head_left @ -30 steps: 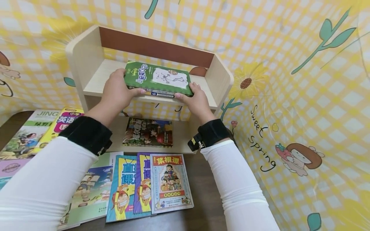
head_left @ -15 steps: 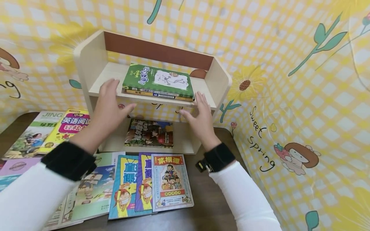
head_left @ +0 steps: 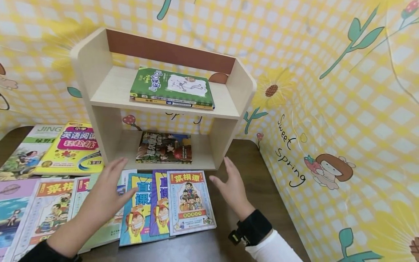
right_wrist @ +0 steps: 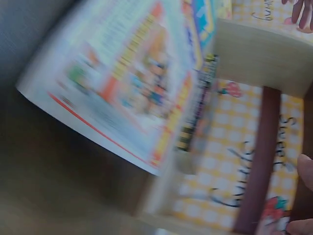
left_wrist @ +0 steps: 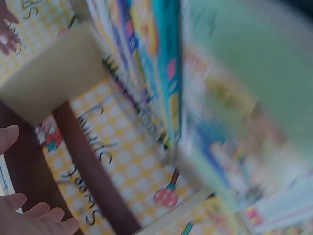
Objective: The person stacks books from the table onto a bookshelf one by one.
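In the head view my left hand point(head_left: 106, 193) hovers over the books left of centre, its fingers extended and holding nothing. The blue book point(head_left: 135, 214) is just beside its thumb. My right hand point(head_left: 234, 189), also holding nothing, hangs with spread fingers right of a white-bordered book with a red title point(head_left: 190, 207). That book overlaps a purple book point(head_left: 158, 218), which overlaps the blue one. On the upper level of a small wooden shelf point(head_left: 101, 69) lies a green book point(head_left: 186, 87) atop a short stack. A dark-covered book point(head_left: 163, 147) lies on the level below.
More books spread over the dark table point(head_left: 247, 163) at left, among them a yellow one point(head_left: 70, 149) and another red-titled one point(head_left: 52, 211). A yellow-checked cloth point(head_left: 281, 105) hangs behind and to the right of the shelf. Both wrist views are blurred.
One second ago both hands gripped the green book's stack on the upper level. They have let go and moved down and toward me, over the table books. The stack stays on the shelf.
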Available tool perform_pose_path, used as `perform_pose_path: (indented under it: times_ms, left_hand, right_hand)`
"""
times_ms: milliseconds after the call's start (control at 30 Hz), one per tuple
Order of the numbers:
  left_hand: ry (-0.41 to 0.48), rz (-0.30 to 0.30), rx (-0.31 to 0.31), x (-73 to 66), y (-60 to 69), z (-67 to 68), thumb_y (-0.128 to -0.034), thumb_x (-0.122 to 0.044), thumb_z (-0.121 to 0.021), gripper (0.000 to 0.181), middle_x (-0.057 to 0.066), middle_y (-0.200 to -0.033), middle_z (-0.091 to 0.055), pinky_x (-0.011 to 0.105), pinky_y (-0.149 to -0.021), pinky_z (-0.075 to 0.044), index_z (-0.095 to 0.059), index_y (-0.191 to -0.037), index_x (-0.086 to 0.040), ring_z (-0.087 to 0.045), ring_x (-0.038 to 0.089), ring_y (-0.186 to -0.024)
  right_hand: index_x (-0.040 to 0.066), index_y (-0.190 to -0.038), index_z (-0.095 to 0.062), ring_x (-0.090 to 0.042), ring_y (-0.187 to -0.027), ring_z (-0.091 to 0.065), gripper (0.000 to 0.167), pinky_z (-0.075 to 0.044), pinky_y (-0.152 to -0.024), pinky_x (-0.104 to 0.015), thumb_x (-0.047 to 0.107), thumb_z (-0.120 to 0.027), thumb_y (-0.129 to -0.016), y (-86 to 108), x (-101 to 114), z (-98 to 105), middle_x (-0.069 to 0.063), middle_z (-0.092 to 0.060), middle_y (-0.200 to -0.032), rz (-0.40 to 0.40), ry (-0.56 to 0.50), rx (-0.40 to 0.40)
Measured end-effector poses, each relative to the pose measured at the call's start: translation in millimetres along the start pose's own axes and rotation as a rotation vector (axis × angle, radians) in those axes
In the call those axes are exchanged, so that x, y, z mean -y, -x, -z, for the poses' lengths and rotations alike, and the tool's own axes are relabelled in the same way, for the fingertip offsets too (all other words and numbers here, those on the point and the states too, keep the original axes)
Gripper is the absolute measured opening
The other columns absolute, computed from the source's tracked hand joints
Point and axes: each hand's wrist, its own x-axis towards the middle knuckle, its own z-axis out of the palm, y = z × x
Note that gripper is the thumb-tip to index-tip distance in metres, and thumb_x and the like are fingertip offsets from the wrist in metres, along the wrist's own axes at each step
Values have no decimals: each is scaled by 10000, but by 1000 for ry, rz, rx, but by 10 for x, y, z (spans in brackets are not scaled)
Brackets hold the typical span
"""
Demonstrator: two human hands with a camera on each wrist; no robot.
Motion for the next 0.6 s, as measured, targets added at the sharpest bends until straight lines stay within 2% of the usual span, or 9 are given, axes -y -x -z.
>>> perform_pose_path:
  times_ms: [133,300,433,600]
  left_hand:
    - [-64,42,84,4,172,-147,-756,-219,-823,870,321,-1433,-329,702,-926,-368,-352,-1435,56,-372,550,-1232]
    - [-145,57,189,22,298,-309,-769,-288,-813,820,320,-1380,-412,687,-958,-359,-412,-1409,31,-410,523,-1227]
    - [-108,114,280,25,328,-469,-813,-303,-777,768,320,-1365,-442,652,-944,-404,-420,-1408,26,-419,513,-1240]
    - [-13,221,380,-102,230,-731,-864,-313,-724,718,315,-1392,-431,628,-978,-395,-419,-1413,37,-396,499,-1280]
  right_hand:
    - [18,-1498,-301,-354,-1410,-288,856,-289,-1120,-515,304,-763,-836,130,-163,-220,-176,-287,-1550,-146,23,38]
    - [-63,-1437,-372,-426,-1298,-416,925,-417,-999,-562,413,-802,-770,213,-248,-442,-287,-402,-1428,-277,155,143]
    - [-83,-1399,-416,-410,-1219,-488,919,-466,-926,-565,445,-805,-755,246,-271,-529,-293,-463,-1347,-314,237,213]
    - [-80,-1389,-429,-405,-1204,-499,895,-468,-922,-559,425,-808,-756,309,-274,-551,-294,-478,-1326,-332,250,227]
